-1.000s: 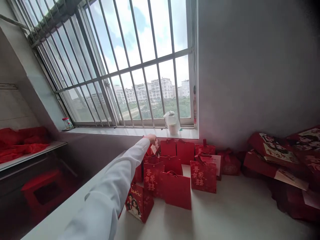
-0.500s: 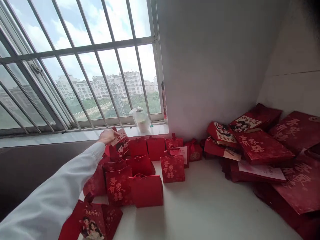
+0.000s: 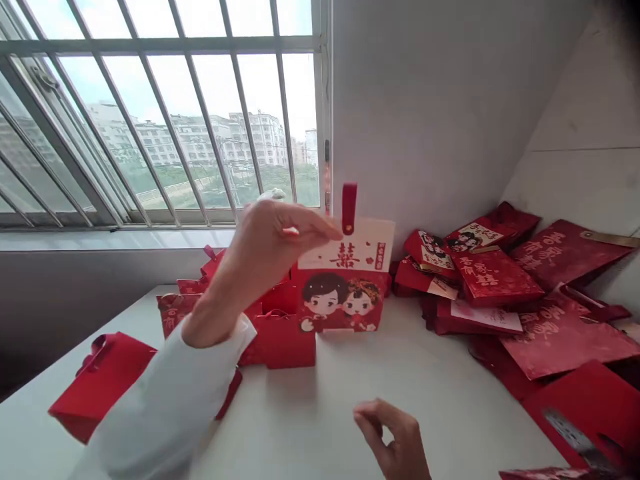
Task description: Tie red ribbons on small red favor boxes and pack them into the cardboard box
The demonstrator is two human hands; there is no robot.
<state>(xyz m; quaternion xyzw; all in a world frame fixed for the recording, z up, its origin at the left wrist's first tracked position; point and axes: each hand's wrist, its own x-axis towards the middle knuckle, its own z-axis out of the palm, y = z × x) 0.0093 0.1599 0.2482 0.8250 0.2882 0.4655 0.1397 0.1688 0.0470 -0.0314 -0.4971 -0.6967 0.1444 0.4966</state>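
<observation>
My left hand (image 3: 277,227) reaches across the table and pinches a red and cream gift box (image 3: 340,280) by its top edge, beside its upright red strap (image 3: 349,207). A cartoon couple and a double-happiness sign are printed on the front of this box. My right hand (image 3: 395,440) is low in the middle, thumb and forefinger curled together in a ring, with nothing visible in it. Behind my left wrist stand several red gift boxes, partly hidden; a plain red one (image 3: 290,340) is nearest the held box.
At the left, a red box (image 3: 103,383) lies tilted on the white table (image 3: 340,400). A heap of flat red gift bags (image 3: 500,277) fills the right side. Behind are a barred window (image 3: 200,127) and a grey wall (image 3: 425,120).
My left hand has brought the gift box from the far left row by the sill toward the middle and nearer. My right hand has come into view. The view has shifted slightly.
</observation>
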